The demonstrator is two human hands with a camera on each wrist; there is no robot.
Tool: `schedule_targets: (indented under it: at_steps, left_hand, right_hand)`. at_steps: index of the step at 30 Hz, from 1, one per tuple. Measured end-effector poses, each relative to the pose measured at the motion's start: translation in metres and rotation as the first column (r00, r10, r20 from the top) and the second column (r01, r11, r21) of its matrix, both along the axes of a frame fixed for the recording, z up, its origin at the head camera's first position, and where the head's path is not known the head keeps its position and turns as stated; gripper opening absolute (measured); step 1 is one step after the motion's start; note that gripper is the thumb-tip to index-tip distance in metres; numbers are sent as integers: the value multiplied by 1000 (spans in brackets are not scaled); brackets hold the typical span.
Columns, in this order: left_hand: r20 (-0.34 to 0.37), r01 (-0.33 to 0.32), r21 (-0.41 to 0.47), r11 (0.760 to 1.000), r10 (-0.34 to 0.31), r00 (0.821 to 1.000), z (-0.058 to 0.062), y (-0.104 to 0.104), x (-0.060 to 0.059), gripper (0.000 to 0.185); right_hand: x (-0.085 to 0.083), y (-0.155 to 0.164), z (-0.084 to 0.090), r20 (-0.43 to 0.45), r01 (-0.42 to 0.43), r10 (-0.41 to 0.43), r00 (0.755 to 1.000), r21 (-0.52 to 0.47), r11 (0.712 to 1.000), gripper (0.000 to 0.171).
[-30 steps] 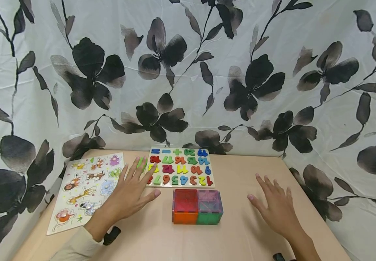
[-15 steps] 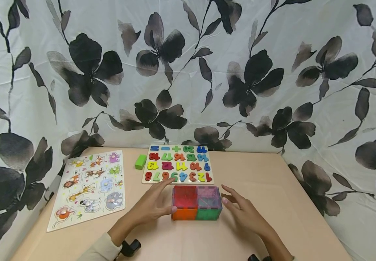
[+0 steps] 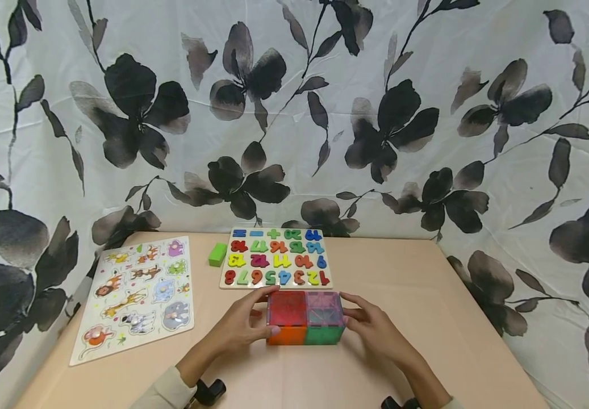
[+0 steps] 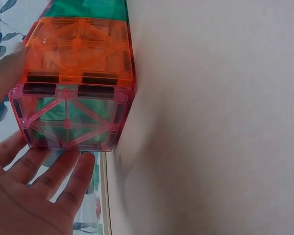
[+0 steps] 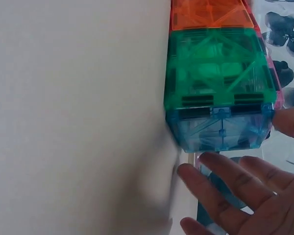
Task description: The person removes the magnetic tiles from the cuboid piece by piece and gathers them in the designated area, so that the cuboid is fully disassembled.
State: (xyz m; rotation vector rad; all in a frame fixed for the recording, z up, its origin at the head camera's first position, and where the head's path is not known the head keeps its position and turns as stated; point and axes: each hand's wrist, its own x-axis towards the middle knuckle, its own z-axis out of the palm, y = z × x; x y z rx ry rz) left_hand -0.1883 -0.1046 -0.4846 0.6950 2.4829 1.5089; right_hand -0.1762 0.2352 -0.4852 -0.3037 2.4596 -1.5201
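Tile box (image 3: pixel 305 326): on table (image 3: pixel 427 318), just before number board (image 3: pixel 275 258). Left hand (image 3: pixel 238 329), right hand (image 3: pixel 376 332) cup its ends, fingers loosely curved. Box whole, not lifted. Green block (image 3: pixel 217 254) left of board.

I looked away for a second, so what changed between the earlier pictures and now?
Both hands came in from the sides of the table: the left hand left the number puzzle, uncovering the green block, and now holds the left end of the magnetic tile box; the right hand holds its right end. The tile box, number puzzle and animal puzzle stayed put.
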Motion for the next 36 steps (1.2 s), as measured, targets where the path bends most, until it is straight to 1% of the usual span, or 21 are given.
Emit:
schedule_targets:
  at_steps: [5, 11, 19, 23, 25, 27, 30, 33, 36]
  left_hand:
    - [-7, 0, 8, 1000, 0, 1000, -1, -2, -1, 80]
    - [-11, -3, 13, 1000, 3, 1000, -3, -2, -1, 80]
    - [2, 3, 7, 1000, -3, 1000, -6, 0, -2, 81]
    - [5, 1, 16, 1000, -2, 1000, -5, -1, -1, 82]
    - [8, 1, 21, 1000, -1, 1000, -5, -1, -1, 82]
    - [7, 4, 26, 1000, -5, 1000, -5, -2, -1, 83]
    - [1, 7, 29, 1000, -7, 1000, -5, -2, -1, 83]
    - [-3, 9, 27, 1000, -9, 1000, -4, -3, -1, 83]
    - [-4, 11, 26, 1000, -11, 1000, -4, -3, -1, 82]
  right_hand:
    - [-1, -8, 5, -6, 78, -78, 997, 23, 997, 49]
    - [-2, -16, 12, -28, 183, -182, 983, 78, 980, 49]
    - [0, -13, 19, -15, 229, -228, 974, 48, 972, 56]
    - [3, -5, 19, -24, 256, -255, 967, 60, 965, 56]
    - [4, -2, 18, -30, 258, -257, 966, 57, 964, 52]
    - [5, 2, 16, -33, 250, -249, 968, 55, 967, 44]
    - [5, 9, 13, -12, 212, -212, 977, 24, 977, 35]
    - [3, 19, 12, 25, 171, -171, 985, 6, 985, 37]
    - [-3, 31, 14, 42, 154, -153, 987, -18, 988, 39]
